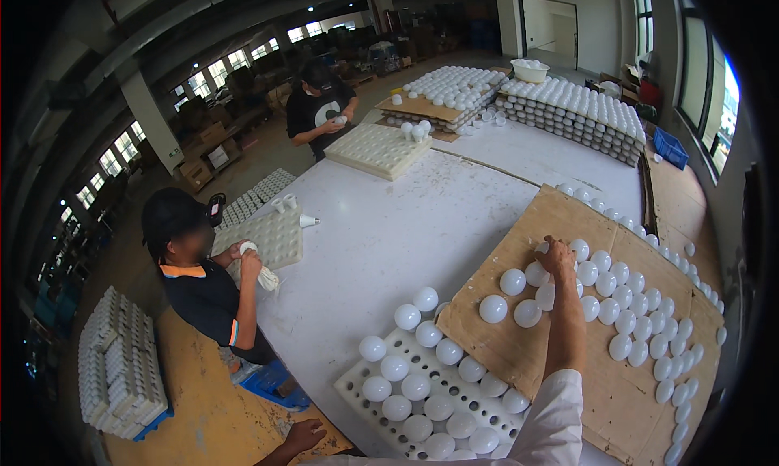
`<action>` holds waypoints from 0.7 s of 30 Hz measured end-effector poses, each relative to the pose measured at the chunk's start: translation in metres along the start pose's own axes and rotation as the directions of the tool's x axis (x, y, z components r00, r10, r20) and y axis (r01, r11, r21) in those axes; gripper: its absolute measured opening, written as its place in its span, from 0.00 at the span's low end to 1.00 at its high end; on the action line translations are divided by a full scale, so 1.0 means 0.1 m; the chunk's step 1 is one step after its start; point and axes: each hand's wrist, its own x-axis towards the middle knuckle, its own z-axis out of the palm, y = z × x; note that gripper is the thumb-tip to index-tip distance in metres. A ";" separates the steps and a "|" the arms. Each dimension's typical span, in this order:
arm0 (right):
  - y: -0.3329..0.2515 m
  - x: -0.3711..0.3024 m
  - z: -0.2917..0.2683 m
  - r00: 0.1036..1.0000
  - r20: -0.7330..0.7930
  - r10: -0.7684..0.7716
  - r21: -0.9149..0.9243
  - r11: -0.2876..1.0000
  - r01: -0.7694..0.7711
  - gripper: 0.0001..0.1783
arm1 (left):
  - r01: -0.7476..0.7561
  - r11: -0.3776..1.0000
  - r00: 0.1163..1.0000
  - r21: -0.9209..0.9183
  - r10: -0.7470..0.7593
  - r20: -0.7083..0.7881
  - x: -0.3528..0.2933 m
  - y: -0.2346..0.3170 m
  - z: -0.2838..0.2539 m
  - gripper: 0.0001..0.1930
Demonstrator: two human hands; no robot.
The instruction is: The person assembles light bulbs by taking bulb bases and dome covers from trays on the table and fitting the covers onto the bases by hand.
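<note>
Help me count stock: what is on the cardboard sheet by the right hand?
White bulb domes sit on the cardboard sheet. The right hand and forearm cover part, so that area cannot be seen.

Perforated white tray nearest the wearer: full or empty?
Not empty: white globes rest on much of the tray. Dark holes show uncovered; whether it's full, I cannot tell.

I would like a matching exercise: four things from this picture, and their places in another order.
1. wearer's bare right hand
2. round white tub
3. white tray with round holes
4. black shirt with orange trim

A. far end, near the doorway
B. on the person at left
C. over the brown cardboard sheet
D. under white glossy globes, bottom centre

Pairs: 1-C, 2-A, 3-D, 4-B
</note>
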 end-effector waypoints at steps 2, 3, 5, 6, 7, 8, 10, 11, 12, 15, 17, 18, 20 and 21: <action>-0.01 -0.14 -0.07 0.980 -0.195 -0.044 0.080 0.995 0.060 0.29 | -0.047 0.999 0.998 -0.003 0.047 -0.035 0.01 -0.12 0.07 0.26; -0.01 -0.24 -0.10 0.922 -0.381 -0.069 0.146 0.980 0.133 0.28 | -0.090 0.996 0.994 -0.003 0.089 -0.066 0.03 -0.19 0.10 0.25; 0.17 -0.46 -0.08 0.838 -0.546 -0.006 0.348 0.908 0.234 0.28 | -0.118 0.993 0.992 0.015 0.118 -0.053 0.07 -0.29 0.15 0.24; 0.10 -0.61 -0.11 0.738 -0.669 0.084 0.514 0.770 0.379 0.28 | -0.127 0.991 0.990 0.030 0.129 -0.060 0.04 -0.32 0.17 0.23; 0.03 -0.82 -0.13 0.818 -0.529 0.224 0.784 0.498 0.370 0.29 | -0.118 0.993 0.991 0.015 0.118 -0.061 0.03 -0.35 0.18 0.23; -0.13 -1.10 -0.21 0.895 -0.337 0.293 0.940 0.154 0.304 0.29 | -0.099 0.995 0.994 -0.006 0.099 -0.042 0.03 -0.37 0.18 0.23; 0.12 -1.49 -0.10 0.966 -0.216 0.140 0.931 -0.268 0.247 0.30 | -0.077 0.997 0.997 0.003 0.077 -0.018 0.14 -0.45 0.25 0.20; 0.18 -1.71 -0.04 0.977 -0.193 0.088 0.908 -0.363 0.212 0.31 | -0.071 0.997 0.997 -0.011 0.071 -0.012 0.15 -0.40 0.22 0.20; 0.24 -1.91 0.01 0.984 -0.174 0.035 0.876 -0.451 0.171 0.32 | -0.152 0.988 0.988 -0.015 0.151 -0.033 0.18 -0.29 0.14 0.19; 0.38 -2.47 0.13 0.980 -0.145 0.138 0.936 -0.302 0.181 0.33 | -0.331 0.942 0.934 -0.045 0.320 -0.160 0.48 -0.31 0.12 0.15; 0.37 -2.87 0.18 0.956 -0.142 0.258 0.968 -0.163 0.188 0.35 | -0.311 0.946 0.930 -0.090 0.283 -0.236 0.70 -0.27 0.04 0.12; 0.35 -3.10 0.17 0.957 -0.124 0.263 0.977 -0.135 0.164 0.35 | -0.307 0.941 0.926 -0.144 0.260 -0.275 0.79 -0.24 -0.02 0.11; 0.26 -3.54 0.16 0.941 -0.105 0.322 0.985 -0.094 0.142 0.33 | -0.340 0.913 0.901 -0.225 0.249 -0.355 1.01 -0.22 -0.11 0.10; 0.20 -3.75 0.17 0.939 -0.087 0.333 0.991 -0.067 0.116 0.33 | -0.384 0.889 0.877 -0.250 0.267 -0.398 1.14 -0.21 -0.15 0.09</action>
